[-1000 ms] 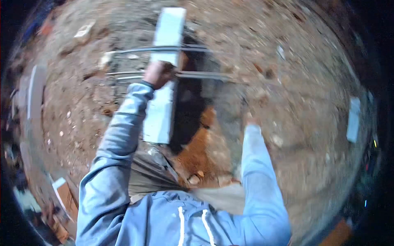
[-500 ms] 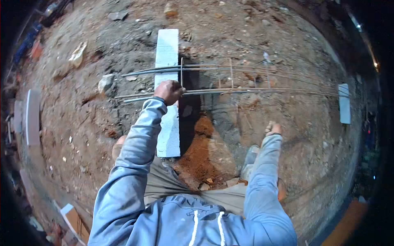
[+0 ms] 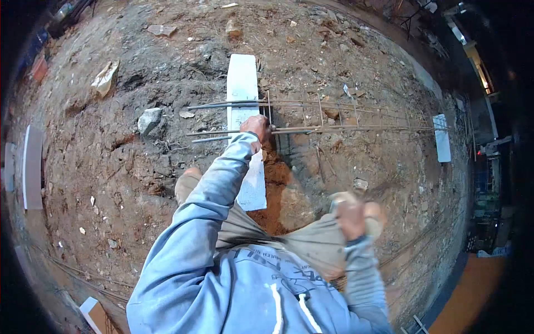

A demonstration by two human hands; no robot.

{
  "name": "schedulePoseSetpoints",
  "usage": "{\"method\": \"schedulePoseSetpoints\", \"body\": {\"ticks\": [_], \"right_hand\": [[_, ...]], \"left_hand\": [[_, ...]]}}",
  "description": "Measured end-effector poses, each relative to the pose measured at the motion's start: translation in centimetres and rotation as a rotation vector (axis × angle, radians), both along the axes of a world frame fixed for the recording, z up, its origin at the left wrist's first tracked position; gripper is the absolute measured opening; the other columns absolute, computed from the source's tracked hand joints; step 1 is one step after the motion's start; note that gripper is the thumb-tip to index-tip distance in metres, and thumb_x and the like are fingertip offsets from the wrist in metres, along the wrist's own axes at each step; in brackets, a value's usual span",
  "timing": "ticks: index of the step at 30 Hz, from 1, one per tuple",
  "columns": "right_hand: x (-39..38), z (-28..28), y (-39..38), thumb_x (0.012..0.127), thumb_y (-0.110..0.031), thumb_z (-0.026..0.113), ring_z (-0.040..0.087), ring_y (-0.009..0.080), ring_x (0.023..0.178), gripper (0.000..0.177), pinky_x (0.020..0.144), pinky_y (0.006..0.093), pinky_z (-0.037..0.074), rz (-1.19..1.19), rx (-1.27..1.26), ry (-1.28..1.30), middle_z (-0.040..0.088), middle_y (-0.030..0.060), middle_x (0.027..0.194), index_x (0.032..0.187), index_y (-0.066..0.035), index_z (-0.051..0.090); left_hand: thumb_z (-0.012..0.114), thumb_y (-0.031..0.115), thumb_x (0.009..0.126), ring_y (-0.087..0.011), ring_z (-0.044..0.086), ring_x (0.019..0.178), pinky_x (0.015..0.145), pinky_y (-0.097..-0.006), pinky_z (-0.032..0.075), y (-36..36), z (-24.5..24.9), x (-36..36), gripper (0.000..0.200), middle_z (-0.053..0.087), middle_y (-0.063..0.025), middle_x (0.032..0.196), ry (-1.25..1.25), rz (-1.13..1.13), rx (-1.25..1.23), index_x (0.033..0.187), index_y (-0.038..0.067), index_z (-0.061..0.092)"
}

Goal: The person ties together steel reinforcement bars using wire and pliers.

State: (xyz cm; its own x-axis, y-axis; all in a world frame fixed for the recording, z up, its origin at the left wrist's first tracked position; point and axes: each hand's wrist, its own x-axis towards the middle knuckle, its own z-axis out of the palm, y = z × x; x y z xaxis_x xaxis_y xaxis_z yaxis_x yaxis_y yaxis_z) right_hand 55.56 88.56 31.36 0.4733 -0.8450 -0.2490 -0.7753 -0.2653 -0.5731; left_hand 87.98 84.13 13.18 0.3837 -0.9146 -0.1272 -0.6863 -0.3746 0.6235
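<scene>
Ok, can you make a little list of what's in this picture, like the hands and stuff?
ground: bare dirt with rubble
left hand: grip closed on the steel bars
right hand: blurred, by the knee; grip unclear
steel bars: tied into a long cage, lying across the white block
nearby: grey stone, far slab under the cage's other end

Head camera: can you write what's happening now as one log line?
left hand: grips rebar cage | right hand: blurred, grip unclear | cage: rests across white block
</scene>
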Motion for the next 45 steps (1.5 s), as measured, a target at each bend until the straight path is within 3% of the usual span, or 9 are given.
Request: {"method": "schedulePoseSetpoints", "body": {"ticks": [8,13,16,22,29,33,35,38,45], "right_hand": [[3.3,-8.5,3.4,0.085,-0.021,0.045,0.053,0.0168,0.043,0.024,0.042,0.0319,0.043,-0.235,0.507,0.04,0.057,0.0104,0.058,0.095,-0.003,0.058],[3.9,-10.2,1.4,0.08,-0.035,0.054,0.055,0.0372,0.098,0.045,0.087,0.0422,0.042,0.095,0.332,0.4,0.058,0.025,0.101,0.109,-0.001,0.054],[7.7,-8.7,-2.8,0.071,-0.047,0.063,0.048,0.0395,0.109,0.076,0.095,0.0428,0.036,0.094,0.319,0.361,0.049,0.0322,0.114,0.119,0.009,0.043],[19.1,-19.5,-10.4,0.079,-0.063,0.042,0.053,0.0414,0.099,0.076,0.086,0.0434,0.04,-0.371,0.409,-0.038,0.056,0.0307,0.1,0.102,0.009,0.054],[19.2,-20.6,-9.6,0.085,-0.05,0.039,0.054,0.045,0.087,0.059,0.078,0.0468,0.041,-0.331,0.251,-0.269,0.057,0.0299,0.091,0.094,0.006,0.058],[15.9,-11.2,-10.8,0.09,-0.025,0.045,0.058,0.0273,0.087,0.028,0.079,0.0369,0.044,-0.237,-0.108,-0.331,0.061,0.0131,0.096,0.103,-0.004,0.056],[13.3,-8.4,-11.9,0.089,-0.016,0.043,0.051,0.0122,0.052,0.022,0.045,0.0262,0.043,-0.291,0.128,-0.464,0.06,0.007,0.087,0.104,-0.006,0.055],[9.3,-9.4,-11.0,0.084,-0.008,0.043,0.04,0.0074,0.041,0.023,0.033,0.0228,0.032,-0.311,0.626,-0.334,0.056,0.0052,0.071,0.103,-0.006,0.056],[7.9,-20.0,-3.7,0.082,-0.007,0.041,0.043,0.0127,0.044,0.029,0.036,0.0264,0.033,-0.476,1.086,-0.391,0.049,0.0039,0.06,0.108,-0.004,0.053]], "left_hand": [[0.061,0.041,0.077,-0.0328,0.06,0.087,0.075,-0.0417,0.046,0.8,2.3,-0.3,0.036,0.063,-0.0164,0.089,0.11,0.046,0.023,0.093,0.009,0.065],[0.06,0.042,0.078,-0.0328,0.06,0.086,0.074,-0.0427,0.045,0.4,3.4,0.0,0.035,0.063,-0.0163,0.084,0.14,0.002,0.19,0.09,0.009,0.065],[0.06,0.041,0.078,-0.0334,0.06,0.083,0.072,-0.0442,0.045,0.4,3.3,-0.1,0.034,0.062,-0.0165,0.081,0.118,0.034,0.12,0.085,0.007,0.064],[0.058,0.038,0.076,-0.0333,0.06,0.081,0.07,-0.0434,0.045,0.3,3.2,-0.1,0.034,0.063,-0.0153,0.08,0.14,0.045,0.127,0.083,0.006,0.063],[0.061,0.037,0.077,-0.0339,0.06,0.08,0.07,-0.0432,0.047,0.3,3.4,-0.2,0.031,0.063,-0.0164,0.082,0.171,0.061,0.14,0.083,0.007,0.065],[0.061,0.038,0.077,-0.0339,0.06,0.081,0.07,-0.0434,0.047,0.2,2.5,-0.1,0.032,0.063,-0.0162,0.082,0.136,0.071,0.145,0.084,0.007,0.064],[0.061,0.038,0.077,-0.0337,0.06,0.082,0.071,-0.0435,0.046,0.4,3.1,-0.2,0.032,0.063,-0.0162,0.083,0.121,0.068,0.136,0.083,0.007,0.065],[0.062,0.038,0.076,-0.0337,0.06,0.083,0.072,-0.0431,0.046,0.3,2.8,-0.1,0.032,0.063,-0.0167,0.085,0.127,0.057,0.078,0.086,0.007,0.065],[0.065,0.036,0.071,-0.0335,0.059,0.088,0.078,-0.0406,0.046,0.2,3.6,-0.2,0.038,0.063,-0.0185,0.091,0.144,0.11,0.146,0.092,0.004,0.065]]}}
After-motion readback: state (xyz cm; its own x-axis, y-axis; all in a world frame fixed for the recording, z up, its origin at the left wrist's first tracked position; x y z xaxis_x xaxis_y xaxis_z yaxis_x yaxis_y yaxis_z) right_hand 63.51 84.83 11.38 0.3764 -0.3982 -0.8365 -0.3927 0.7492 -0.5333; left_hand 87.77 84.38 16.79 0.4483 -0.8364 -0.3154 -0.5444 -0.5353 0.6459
